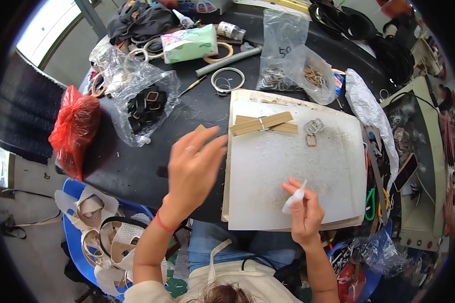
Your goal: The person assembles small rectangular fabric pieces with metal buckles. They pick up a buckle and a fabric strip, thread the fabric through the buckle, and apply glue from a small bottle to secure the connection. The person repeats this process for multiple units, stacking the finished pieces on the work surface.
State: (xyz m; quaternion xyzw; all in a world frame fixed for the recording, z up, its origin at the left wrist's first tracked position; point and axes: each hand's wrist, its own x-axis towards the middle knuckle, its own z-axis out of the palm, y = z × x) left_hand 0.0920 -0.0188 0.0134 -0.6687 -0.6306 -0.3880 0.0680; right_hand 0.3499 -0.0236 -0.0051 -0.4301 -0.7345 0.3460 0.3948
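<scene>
My right hand point(308, 214) is closed around a small white glue bottle point(292, 203), its thin nozzle tilted upward, above the near part of the white work board point(258, 187). Left of the board, my left hand point(193, 164) is raised over the black table, slightly blurred, with its fingers stretched and apart. A bit of tan strap point(200, 127) shows just beyond its fingers; the rest of that piece is hidden. Two tan straps point(262, 124) lie crossed on the far left of the board, with a metal buckle where they meet. Beside them are silver buckles point(314, 126) and a brownish square buckle point(311, 141).
Clear bags of buckles point(275, 76) and brass-coloured parts point(316, 76) lie beyond the board. On the left are a bag of black straps point(147, 106) and a red bag point(76, 129). Below sits a blue basket point(76, 257) of pale straps. Green-handled scissors point(370, 204) lie right.
</scene>
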